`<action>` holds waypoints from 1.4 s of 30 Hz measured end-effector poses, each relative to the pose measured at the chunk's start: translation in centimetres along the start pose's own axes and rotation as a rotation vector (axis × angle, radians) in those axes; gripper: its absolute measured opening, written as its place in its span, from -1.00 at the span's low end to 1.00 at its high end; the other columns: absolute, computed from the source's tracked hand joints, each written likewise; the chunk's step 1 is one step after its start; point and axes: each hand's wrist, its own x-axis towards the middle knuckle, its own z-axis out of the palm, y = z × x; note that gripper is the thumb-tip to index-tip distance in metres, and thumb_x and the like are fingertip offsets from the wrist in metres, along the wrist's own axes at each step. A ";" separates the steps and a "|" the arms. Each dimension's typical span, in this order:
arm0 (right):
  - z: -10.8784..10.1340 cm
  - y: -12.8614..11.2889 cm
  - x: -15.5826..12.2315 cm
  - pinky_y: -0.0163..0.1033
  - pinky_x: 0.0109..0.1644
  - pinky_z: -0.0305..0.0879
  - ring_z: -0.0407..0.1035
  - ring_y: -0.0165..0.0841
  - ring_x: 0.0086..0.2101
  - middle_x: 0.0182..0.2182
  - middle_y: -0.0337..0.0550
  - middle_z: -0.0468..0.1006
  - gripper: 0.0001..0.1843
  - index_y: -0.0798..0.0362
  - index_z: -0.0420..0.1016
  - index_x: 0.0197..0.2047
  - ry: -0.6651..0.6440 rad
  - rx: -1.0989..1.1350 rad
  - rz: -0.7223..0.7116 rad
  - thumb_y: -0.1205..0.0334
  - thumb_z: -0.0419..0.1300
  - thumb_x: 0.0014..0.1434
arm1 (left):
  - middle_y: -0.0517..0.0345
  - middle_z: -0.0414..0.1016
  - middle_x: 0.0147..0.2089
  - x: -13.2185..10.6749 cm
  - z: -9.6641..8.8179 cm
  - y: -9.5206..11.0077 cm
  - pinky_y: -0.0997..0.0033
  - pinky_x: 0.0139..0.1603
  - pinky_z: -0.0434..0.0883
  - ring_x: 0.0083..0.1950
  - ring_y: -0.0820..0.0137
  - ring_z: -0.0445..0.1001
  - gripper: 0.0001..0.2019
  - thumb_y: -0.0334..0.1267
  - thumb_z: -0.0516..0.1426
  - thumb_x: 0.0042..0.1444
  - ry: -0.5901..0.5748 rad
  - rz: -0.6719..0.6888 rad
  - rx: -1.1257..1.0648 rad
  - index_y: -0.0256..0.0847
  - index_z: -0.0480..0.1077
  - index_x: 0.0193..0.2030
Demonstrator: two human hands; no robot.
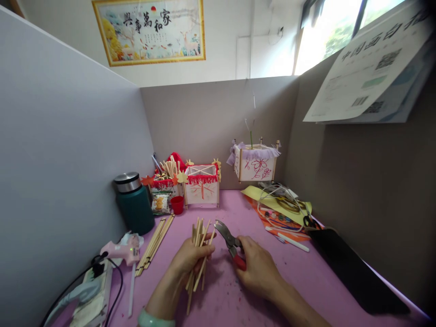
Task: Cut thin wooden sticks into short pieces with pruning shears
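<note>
A loose bundle of thin wooden sticks (198, 236) is gripped in my left hand (190, 256), standing roughly upright with ends poking out above and below the fist. My right hand (257, 263) is closed around the red handles of a pair of pliers-like cutters (227, 238). Their metal jaws point up and left, close to the top of one stick; I cannot tell whether they touch it. Both hands are above the pink tabletop (235, 299). Left of the bundle, more wooden sticks (155, 245) with dark marks lie side by side.
At left stand a teal bottle (135, 204), a pink glue gun (124, 251) and a power strip (91, 295). Decorated paper lanterns (202, 190) stand at the back; another lantern (257, 165) hangs at right. Cables (282, 200), scissors (311, 222) and a black phone-like slab (357, 272) lie right.
</note>
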 end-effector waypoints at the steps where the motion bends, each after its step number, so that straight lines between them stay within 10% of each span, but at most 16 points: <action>1: 0.0 0.0 0.0 -0.31 -0.21 0.08 0.29 -0.27 -0.21 -0.20 -0.13 0.43 -0.55 0.01 0.27 -0.06 -0.003 -0.007 0.004 0.35 0.12 -0.10 | 0.36 0.31 -0.64 0.0 0.0 0.0 0.54 -0.72 -0.05 -0.74 0.61 0.06 -0.48 -0.21 0.31 -0.19 -0.001 -0.004 0.001 -0.32 0.32 -0.05; 19: -0.4 -0.5 0.0 -0.23 -0.09 0.07 0.24 -0.19 -0.09 -0.09 -0.04 0.35 -0.45 0.02 0.23 0.03 -0.078 -0.060 0.037 0.26 0.16 -0.10 | 0.40 0.21 -0.66 0.1 0.6 0.2 0.54 -0.59 0.00 -0.62 0.59 0.12 -0.41 -0.24 0.35 -0.27 0.016 0.019 -0.052 -0.43 0.37 -0.05; 42: 0.1 -0.5 0.9 -0.33 -0.44 -0.08 0.37 -0.32 -0.40 -0.38 -0.14 0.52 -0.79 0.03 0.27 -0.32 -0.170 -0.079 0.118 0.36 0.13 -0.11 | 0.31 0.33 -0.65 1.2 -0.4 -0.8 0.59 -0.62 0.09 -0.63 0.58 0.24 -0.39 -0.24 0.38 -0.35 0.057 -0.059 -0.190 -0.38 0.41 -0.06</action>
